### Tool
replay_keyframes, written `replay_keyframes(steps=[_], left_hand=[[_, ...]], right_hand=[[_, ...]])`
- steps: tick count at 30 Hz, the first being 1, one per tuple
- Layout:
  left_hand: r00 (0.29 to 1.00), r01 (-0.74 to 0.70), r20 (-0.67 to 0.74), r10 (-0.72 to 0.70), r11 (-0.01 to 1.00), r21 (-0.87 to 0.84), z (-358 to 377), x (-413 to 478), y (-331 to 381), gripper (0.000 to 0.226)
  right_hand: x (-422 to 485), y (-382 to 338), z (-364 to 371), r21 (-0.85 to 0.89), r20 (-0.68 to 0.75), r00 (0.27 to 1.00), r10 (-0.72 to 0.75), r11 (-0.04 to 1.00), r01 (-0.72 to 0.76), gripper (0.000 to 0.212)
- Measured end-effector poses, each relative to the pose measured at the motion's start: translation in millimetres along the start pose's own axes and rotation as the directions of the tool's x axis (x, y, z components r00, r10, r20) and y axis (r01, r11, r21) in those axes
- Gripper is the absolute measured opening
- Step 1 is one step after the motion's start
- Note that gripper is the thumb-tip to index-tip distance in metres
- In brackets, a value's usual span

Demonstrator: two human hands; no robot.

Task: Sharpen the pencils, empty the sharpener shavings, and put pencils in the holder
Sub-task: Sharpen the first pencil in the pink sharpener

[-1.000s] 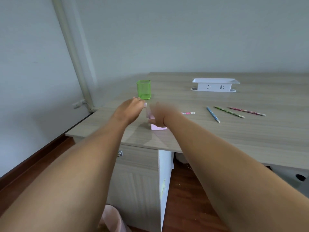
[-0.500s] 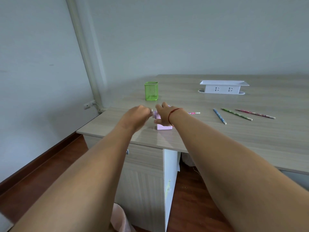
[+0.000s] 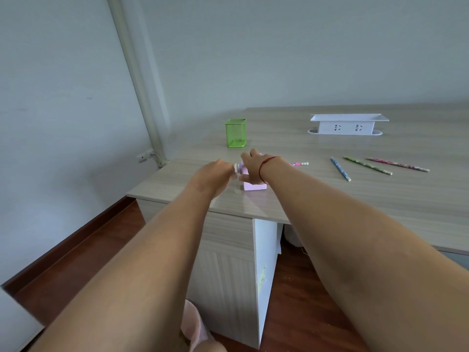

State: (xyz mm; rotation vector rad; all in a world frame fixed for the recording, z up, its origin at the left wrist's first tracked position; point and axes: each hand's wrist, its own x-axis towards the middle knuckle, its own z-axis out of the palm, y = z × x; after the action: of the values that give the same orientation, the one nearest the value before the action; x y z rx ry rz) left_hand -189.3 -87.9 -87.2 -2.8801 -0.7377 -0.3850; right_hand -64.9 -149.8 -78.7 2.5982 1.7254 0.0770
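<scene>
- My right hand (image 3: 253, 166) lies over the pink sharpener (image 3: 254, 185) near the middle of the frame, fingers curled round its top; the sharpener stands on the bench (image 3: 330, 199) close to the near-left corner.
- My left hand (image 3: 215, 174) is closed at the sharpener's left end, where a small whitish knob (image 3: 236, 169) shows; my fingers seem to pinch it, though the grip itself is hidden.
- A pink pencil (image 3: 299, 164) pokes out to the right from behind my right wrist; its other end is hidden.
- Three more pencils lie apart at the right of the frame: a blue pencil (image 3: 340, 169), a green pencil (image 3: 368, 165) and a red pencil (image 3: 397, 165).
- The green mesh holder (image 3: 235, 133) stands upright just above my hands in the frame.
- A white socket box (image 3: 346, 123) sits at the upper right.
</scene>
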Motion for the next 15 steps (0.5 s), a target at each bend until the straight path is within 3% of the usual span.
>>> replay_keyframes(steps=[15], left_hand=[[0.979, 0.149, 0.145, -0.142, 0.988, -0.038, -7, 11, 5, 0.023]], right_hand=[[-4, -1, 0, 0.054, -0.033, 0.999, 0.005, 0.999, -0.004, 0.056]])
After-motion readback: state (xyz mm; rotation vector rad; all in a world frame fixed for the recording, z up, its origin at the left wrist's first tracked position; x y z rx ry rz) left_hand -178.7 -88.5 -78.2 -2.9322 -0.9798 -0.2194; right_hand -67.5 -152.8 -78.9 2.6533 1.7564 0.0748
